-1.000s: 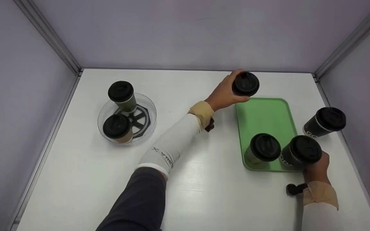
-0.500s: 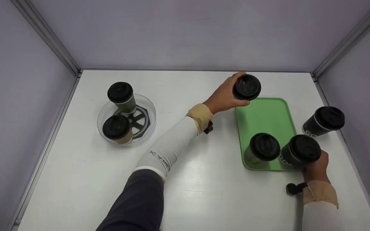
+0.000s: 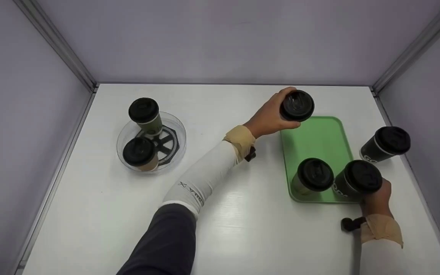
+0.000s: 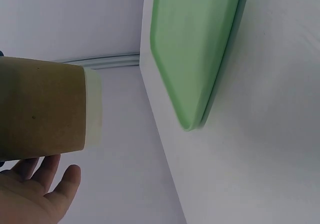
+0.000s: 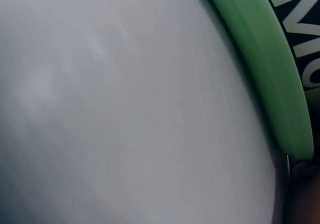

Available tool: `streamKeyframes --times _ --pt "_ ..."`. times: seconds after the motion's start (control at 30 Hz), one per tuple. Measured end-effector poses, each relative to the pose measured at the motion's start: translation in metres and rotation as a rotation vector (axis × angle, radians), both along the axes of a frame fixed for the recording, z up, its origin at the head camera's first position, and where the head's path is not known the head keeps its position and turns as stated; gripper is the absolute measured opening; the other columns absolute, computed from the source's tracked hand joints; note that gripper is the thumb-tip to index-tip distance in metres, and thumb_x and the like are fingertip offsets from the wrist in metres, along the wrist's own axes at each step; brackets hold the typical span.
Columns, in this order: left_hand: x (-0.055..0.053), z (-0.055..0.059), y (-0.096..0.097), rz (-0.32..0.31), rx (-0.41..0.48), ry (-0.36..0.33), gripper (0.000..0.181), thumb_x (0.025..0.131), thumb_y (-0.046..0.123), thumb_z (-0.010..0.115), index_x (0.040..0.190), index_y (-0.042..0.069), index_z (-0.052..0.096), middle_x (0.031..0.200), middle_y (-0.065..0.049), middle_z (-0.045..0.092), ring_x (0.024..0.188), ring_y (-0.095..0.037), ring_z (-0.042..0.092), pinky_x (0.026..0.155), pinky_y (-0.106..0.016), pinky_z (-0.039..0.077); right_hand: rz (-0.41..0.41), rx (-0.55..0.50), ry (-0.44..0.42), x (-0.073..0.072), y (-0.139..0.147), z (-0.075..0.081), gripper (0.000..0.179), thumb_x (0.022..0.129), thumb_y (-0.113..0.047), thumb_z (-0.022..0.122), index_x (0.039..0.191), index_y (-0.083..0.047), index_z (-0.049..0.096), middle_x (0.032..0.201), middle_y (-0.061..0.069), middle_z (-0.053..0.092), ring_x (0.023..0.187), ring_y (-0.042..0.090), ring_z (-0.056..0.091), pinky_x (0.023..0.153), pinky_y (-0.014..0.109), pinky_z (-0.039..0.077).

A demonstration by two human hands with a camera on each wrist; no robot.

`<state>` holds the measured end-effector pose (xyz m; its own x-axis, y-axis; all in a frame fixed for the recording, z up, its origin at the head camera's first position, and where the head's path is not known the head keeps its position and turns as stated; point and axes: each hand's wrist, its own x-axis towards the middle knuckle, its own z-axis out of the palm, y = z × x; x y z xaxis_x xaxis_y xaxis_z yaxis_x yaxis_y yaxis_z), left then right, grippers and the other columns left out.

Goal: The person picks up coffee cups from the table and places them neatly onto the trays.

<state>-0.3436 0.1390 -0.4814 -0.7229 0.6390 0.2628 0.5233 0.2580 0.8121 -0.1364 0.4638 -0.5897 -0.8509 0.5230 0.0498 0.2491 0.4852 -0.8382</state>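
In the head view my left hand (image 3: 271, 116) grips a paper cup with a black lid (image 3: 297, 105), raised over the back left corner of the green tray (image 3: 315, 139). The left wrist view shows that cup's brown side (image 4: 42, 106) and pale base, apart from the tray. A green cup (image 3: 312, 177) stands on the tray's near part. Beside it, at the near right corner, is a dark lettered cup (image 3: 357, 179). My right hand (image 3: 376, 198) lies against this corner, its fingers mostly hidden behind the dark cup; whether they grip cup or tray is unclear.
Another dark lidded cup (image 3: 384, 145) stands on the white table (image 3: 243, 229) right of the tray. At the left, a clear round dish (image 3: 180, 131) holds a green cup (image 3: 147, 116) and a brown cup (image 3: 140, 153). Walls (image 3: 220, 42) enclose the table's back and sides.
My left hand has moved slightly toward me and to the right with its cup, closer to the tray. The right hand and the other cups stay where they were.
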Motion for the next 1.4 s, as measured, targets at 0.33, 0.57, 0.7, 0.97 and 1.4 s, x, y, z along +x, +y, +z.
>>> streamKeyframes --times 0.33,0.57,0.7,0.97,1.4 --pt "0.0 -0.007 0.006 -0.033 0.033 -0.038 0.097 0.077 0.039 0.083 0.152 0.019 0.025 0.145 0.006 0.036 0.128 -0.001 0.034 0.103 -0.019 0.03 0.068 0.22 0.038 0.002 -0.001 -0.002 0.008 0.085 0.01 0.057 0.083 0.006 0.064 0.069 -0.003 0.057 0.063 0.005 0.045 0.063 0.015 0.037" --pt "0.003 -0.007 0.01 -0.079 0.07 -0.04 0.096 0.077 0.036 0.083 0.151 0.018 0.025 0.143 0.008 0.038 0.128 0.0 0.035 0.104 -0.018 0.028 0.048 0.164 0.043 0.001 0.0 -0.002 0.01 0.09 0.005 0.059 0.083 0.004 0.065 0.068 -0.009 0.057 0.064 0.005 0.046 0.063 0.015 0.037" --pt "0.004 -0.008 0.013 -0.095 0.074 -0.034 0.096 0.076 0.035 0.084 0.151 0.019 0.025 0.143 0.008 0.037 0.128 0.001 0.034 0.105 -0.018 0.027 -0.017 -0.134 0.019 0.0 -0.002 0.0 0.017 0.094 -0.001 0.059 0.079 -0.003 0.067 0.067 -0.008 0.057 0.064 0.006 0.045 0.062 0.016 0.039" --pt "0.002 -0.01 0.017 -0.109 0.059 -0.03 0.095 0.077 0.036 0.082 0.151 0.02 0.025 0.144 0.009 0.035 0.129 0.0 0.033 0.104 -0.019 0.029 -0.043 -0.132 0.018 0.001 -0.001 -0.003 0.021 0.093 -0.002 0.061 0.073 -0.004 0.064 0.063 -0.01 0.055 0.06 0.006 0.044 0.06 0.016 0.039" --pt "0.004 -0.017 0.022 -0.127 0.051 -0.031 0.095 0.077 0.037 0.082 0.151 0.019 0.025 0.145 0.007 0.036 0.129 0.0 0.033 0.104 -0.019 0.028 0.008 0.048 0.001 0.002 -0.001 -0.004 0.011 0.092 0.001 0.06 0.084 -0.001 0.067 0.069 -0.013 0.058 0.066 0.004 0.049 0.065 0.015 0.039"
